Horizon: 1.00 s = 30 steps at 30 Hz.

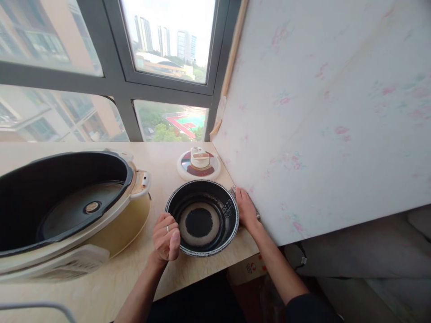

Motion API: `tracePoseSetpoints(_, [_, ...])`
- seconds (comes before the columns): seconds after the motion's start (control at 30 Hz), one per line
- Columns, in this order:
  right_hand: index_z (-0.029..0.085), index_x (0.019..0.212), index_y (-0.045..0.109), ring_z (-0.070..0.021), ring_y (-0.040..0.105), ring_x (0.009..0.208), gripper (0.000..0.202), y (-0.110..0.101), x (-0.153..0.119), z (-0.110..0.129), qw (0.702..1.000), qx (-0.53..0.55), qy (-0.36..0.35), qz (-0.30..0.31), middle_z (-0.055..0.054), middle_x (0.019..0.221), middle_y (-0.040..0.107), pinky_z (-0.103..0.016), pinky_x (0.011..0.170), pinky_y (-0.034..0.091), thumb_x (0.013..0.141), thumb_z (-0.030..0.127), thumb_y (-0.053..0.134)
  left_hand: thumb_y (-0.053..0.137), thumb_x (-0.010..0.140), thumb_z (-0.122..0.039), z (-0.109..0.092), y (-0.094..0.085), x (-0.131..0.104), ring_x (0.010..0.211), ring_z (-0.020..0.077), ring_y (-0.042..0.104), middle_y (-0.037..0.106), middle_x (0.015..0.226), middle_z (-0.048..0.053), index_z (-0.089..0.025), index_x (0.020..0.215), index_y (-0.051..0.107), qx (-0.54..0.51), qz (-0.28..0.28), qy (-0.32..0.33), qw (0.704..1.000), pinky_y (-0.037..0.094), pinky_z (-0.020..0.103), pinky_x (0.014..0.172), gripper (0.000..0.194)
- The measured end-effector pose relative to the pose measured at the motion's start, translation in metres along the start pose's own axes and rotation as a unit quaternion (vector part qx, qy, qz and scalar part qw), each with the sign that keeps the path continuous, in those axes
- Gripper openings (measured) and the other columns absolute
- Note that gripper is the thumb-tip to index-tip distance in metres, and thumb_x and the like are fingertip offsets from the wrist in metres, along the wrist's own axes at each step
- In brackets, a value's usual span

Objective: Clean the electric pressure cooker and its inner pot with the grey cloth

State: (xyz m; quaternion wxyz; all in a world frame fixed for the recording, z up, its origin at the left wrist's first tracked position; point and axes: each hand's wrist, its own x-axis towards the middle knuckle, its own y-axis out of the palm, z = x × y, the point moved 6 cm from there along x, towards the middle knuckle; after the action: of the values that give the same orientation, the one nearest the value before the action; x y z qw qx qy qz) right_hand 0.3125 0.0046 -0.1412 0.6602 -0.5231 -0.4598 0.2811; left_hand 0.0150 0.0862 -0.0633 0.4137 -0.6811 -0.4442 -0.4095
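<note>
A black inner pot [199, 224] with a worn grey ring on its base sits in the middle of the counter, mouth towards me. My left hand [165, 237], a ring on one finger, is closed at the pot's left rim and seems to grip it. Against the pot's right outer side, my right hand [246, 210] presses a crumpled patterned cloth [257, 215]; most of the cloth is hidden beneath the palm and fingers. Just behind the pot lies a round lid [199, 162] with a white knob and a brown and silver top.
On the left stands a large cream cooker body [131, 224], its dark interior uncovered. A floral wall panel [303, 134] rises close on my right. Window frames [161, 87] border the counter's back. Below the front edge is a cardboard box [247, 269]. A grey metal bar [40, 306] crosses the lower left.
</note>
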Motion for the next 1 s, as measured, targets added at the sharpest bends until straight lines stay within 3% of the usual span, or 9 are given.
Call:
tracePoseSetpoints(0.17, [0.009,0.156,0.032,-0.0379,0.041,0.144,0.061,-0.007,-0.031,0.005,0.998,0.01,0.057,-0.013,-0.026,0.153,0.046,-0.059,0.114,0.038,0.095,0.01,0.035,0.04,0.091,-0.012,0.0,0.0,0.001,0.047,0.0138,0.033,0.039,0.048,-0.003,-0.022,0.061,0.036,0.002,0.011,0.002,1.0,0.03,0.038,0.061,0.032])
tracePoseSetpoints(0.3, [0.008,0.159,0.027,-0.0341,0.043,0.144,0.07,-0.003,-0.047,0.003,0.994,0.071,0.083,-0.021,-0.023,0.155,0.045,-0.053,0.112,0.044,0.09,0.005,0.036,0.042,0.091,-0.014,0.003,-0.001,-0.003,0.046,0.0147,0.036,0.04,0.047,-0.002,-0.022,0.06,0.037,0.003,0.008,-0.01,1.0,0.032,0.039,0.061,0.032])
tracePoseSetpoints(0.53, [0.012,0.157,0.036,-0.0362,0.059,0.129,0.065,-0.005,-0.034,-0.009,0.987,0.083,0.135,0.033,-0.021,0.158,0.042,-0.049,0.097,0.057,0.092,0.015,0.039,0.04,0.09,-0.01,0.0,-0.001,-0.001,0.048,0.015,0.035,0.041,0.048,-0.002,-0.022,0.062,0.037,0.014,0.019,0.005,1.0,0.032,0.038,0.061,0.03])
tracePoseSetpoints(0.63, [0.009,0.156,0.036,-0.0359,0.053,0.136,0.07,-0.006,-0.028,-0.013,0.984,0.119,0.119,0.059,-0.023,0.157,0.042,-0.049,0.107,0.05,0.089,0.022,0.05,0.041,0.089,-0.008,-0.003,-0.002,0.003,0.051,0.0156,0.04,0.047,0.051,-0.001,-0.022,0.063,0.04,0.033,0.049,0.001,0.998,0.037,0.039,0.064,0.029])
tracePoseSetpoints(0.7, [0.009,0.157,0.035,-0.033,0.042,0.145,0.074,-0.009,-0.027,-0.015,0.98,0.164,0.095,0.057,-0.021,0.158,0.041,-0.049,0.115,0.042,0.087,0.025,0.056,0.043,0.088,-0.008,-0.005,-0.003,0.002,0.059,0.0175,0.052,0.059,0.06,0.001,-0.022,0.069,0.048,0.059,0.076,-0.017,0.995,0.042,0.042,0.074,0.024])
tracePoseSetpoints(0.77, [0.01,0.157,0.035,-0.0308,0.033,0.15,0.075,-0.015,-0.028,-0.016,0.973,0.214,0.08,0.039,-0.02,0.16,0.038,-0.051,0.12,0.034,0.088,0.029,0.058,0.048,0.088,-0.01,-0.005,-0.005,-0.001,0.08,0.0218,0.064,0.07,0.077,0.003,-0.022,0.079,0.057,0.088,0.085,-0.055,0.991,0.044,0.047,0.089,0.018])
tracePoseSetpoints(0.83, [0.013,0.156,0.038,-0.0302,0.031,0.152,0.071,-0.025,-0.03,-0.016,0.96,0.264,0.09,0.006,-0.018,0.161,0.037,-0.054,0.123,0.028,0.091,0.035,0.057,0.054,0.089,-0.013,-0.004,-0.01,-0.006,0.108,0.0267,0.065,0.074,0.102,0.007,-0.023,0.095,0.062,0.102,0.064,-0.125,0.985,0.044,0.049,0.1,0.014])
tracePoseSetpoints(0.9, [0.015,0.154,0.042,-0.0295,0.035,0.15,0.065,-0.037,-0.032,-0.015,0.935,0.332,0.12,-0.031,-0.017,0.159,0.041,-0.055,0.123,0.026,0.095,0.043,0.053,0.059,0.09,-0.019,0.0,-0.015,-0.015,0.131,0.0293,0.055,0.067,0.13,0.01,-0.023,0.115,0.063,0.092,0.022,-0.228,0.969,0.041,0.051,0.109,0.025])
tracePoseSetpoints(1.0, [0.017,0.15,0.048,-0.0275,0.044,0.145,0.062,-0.047,-0.031,-0.007,0.869,0.465,0.159,-0.054,-0.015,0.155,0.049,-0.052,0.121,0.032,0.098,0.053,0.05,0.06,0.095,-0.03,0.008,-0.015,-0.033,0.148,0.0287,0.038,0.044,0.157,0.011,-0.026,0.143,0.049,0.009,-0.045,-0.393,0.918,0.029,0.052,0.122,0.05])
